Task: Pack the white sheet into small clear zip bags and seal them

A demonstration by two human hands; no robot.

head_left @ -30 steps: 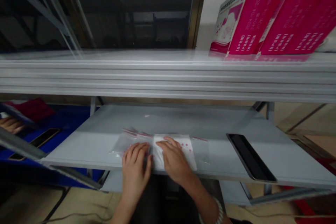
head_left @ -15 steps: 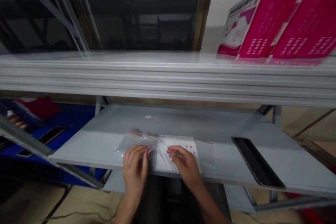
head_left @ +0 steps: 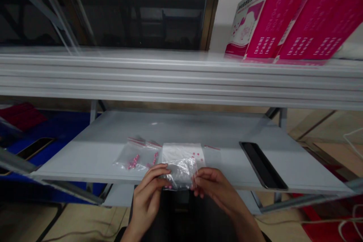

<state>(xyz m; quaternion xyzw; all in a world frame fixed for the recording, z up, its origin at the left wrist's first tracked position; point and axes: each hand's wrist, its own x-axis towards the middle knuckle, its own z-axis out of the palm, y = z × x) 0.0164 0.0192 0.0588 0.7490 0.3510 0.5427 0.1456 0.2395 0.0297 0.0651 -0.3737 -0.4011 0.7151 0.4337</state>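
A clear zip bag (head_left: 180, 172) is stretched between my hands at the table's front edge, over the white sheet (head_left: 173, 150). My left hand (head_left: 149, 196) pinches its left side; small pink pieces show by those fingertips. My right hand (head_left: 217, 187) pinches its right side with the fingers together. Several small round pink tablets (head_left: 197, 154) lie on the sheet's right part. To the left, bags with pink tablets (head_left: 133, 162) lie flat and overlap. Another clear bag (head_left: 212, 155) with a red zip line lies right of the sheet, partly behind my right hand.
A dark, shallow tray-like slab (head_left: 263, 165) lies on the grey table (head_left: 235, 124) at the right. Above runs a metal shelf (head_left: 159, 79) bearing pink boxes (head_left: 280, 19). At left, a phone (head_left: 36, 147) rests on a blue surface (head_left: 68, 128).
Both hands now hold a clear bag up between them over the white sheet; my right hand shifted right. Pink tablets in the left bags now show. The view has turned slightly right.
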